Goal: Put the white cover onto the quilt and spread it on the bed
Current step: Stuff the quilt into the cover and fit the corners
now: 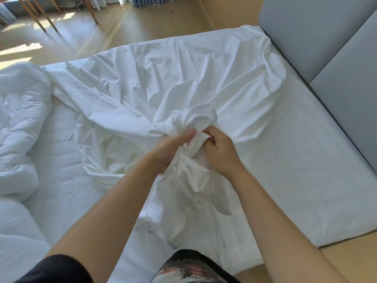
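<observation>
The white cover (163, 78) lies wrinkled across the bed (295, 180), reaching from the far edge to a bunched part near me. My left hand (169, 150) and my right hand (220, 152) both grip that gathered bunch at the middle of the bed, fingers curled into the cloth. A loose fold of the cover hangs below my hands. The puffy white quilt (18, 119) sits crumpled in a heap at the left side of the bed, apart from my hands.
A grey padded headboard (326, 37) runs along the right of the bed. Beyond the far edge is a wooden floor (142, 23) with slanted wooden legs (40, 17) and a cable at the back left.
</observation>
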Demonstrator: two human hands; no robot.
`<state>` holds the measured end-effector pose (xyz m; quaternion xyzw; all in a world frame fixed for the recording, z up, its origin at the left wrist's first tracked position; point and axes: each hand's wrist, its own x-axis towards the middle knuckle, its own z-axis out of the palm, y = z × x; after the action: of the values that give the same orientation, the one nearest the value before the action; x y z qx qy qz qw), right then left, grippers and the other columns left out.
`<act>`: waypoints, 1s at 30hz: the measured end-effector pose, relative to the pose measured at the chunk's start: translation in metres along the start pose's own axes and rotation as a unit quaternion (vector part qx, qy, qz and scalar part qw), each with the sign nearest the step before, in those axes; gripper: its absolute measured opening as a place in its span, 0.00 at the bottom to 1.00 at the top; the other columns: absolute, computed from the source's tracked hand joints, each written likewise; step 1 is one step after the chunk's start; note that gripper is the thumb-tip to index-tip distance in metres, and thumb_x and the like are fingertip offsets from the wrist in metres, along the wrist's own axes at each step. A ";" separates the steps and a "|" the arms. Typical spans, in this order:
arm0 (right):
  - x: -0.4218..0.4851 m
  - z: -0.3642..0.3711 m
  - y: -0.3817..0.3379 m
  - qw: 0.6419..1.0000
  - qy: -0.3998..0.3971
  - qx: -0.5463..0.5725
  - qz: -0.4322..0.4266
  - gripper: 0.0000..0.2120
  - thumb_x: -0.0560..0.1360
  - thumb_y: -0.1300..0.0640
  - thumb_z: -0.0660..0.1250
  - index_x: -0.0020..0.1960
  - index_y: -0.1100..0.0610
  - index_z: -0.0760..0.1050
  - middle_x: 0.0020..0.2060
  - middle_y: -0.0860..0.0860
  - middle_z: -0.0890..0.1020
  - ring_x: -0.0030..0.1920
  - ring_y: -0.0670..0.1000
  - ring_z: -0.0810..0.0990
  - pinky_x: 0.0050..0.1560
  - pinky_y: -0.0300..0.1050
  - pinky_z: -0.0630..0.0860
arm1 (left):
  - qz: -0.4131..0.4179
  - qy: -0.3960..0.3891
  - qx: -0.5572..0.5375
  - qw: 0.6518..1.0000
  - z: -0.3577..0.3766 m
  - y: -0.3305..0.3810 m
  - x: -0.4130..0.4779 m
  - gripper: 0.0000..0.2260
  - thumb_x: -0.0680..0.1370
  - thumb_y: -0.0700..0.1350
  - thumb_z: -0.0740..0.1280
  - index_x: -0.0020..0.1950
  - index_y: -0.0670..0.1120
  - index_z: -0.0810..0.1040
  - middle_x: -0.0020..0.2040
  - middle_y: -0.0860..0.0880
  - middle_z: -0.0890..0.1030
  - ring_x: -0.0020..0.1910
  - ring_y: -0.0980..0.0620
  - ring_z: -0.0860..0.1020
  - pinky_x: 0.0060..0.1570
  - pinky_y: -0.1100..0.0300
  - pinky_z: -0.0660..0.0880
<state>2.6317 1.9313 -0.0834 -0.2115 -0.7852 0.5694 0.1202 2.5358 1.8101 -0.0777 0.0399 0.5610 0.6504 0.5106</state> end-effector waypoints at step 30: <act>0.001 -0.004 -0.006 0.998 -0.023 -0.042 -0.035 0.12 0.79 0.66 0.53 0.57 0.69 0.72 0.50 0.61 0.77 0.49 0.54 0.74 0.50 0.46 0.71 | -0.048 -0.046 -0.003 0.998 0.015 -0.020 0.007 0.25 0.53 0.41 0.68 0.49 0.38 0.76 0.38 0.42 0.79 0.36 0.45 0.80 0.37 0.55 0.78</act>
<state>2.6312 1.9338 -0.0770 -0.1752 -0.8181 0.5359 0.1131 2.5542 1.8225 -0.0919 0.0416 0.5365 0.6241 0.5665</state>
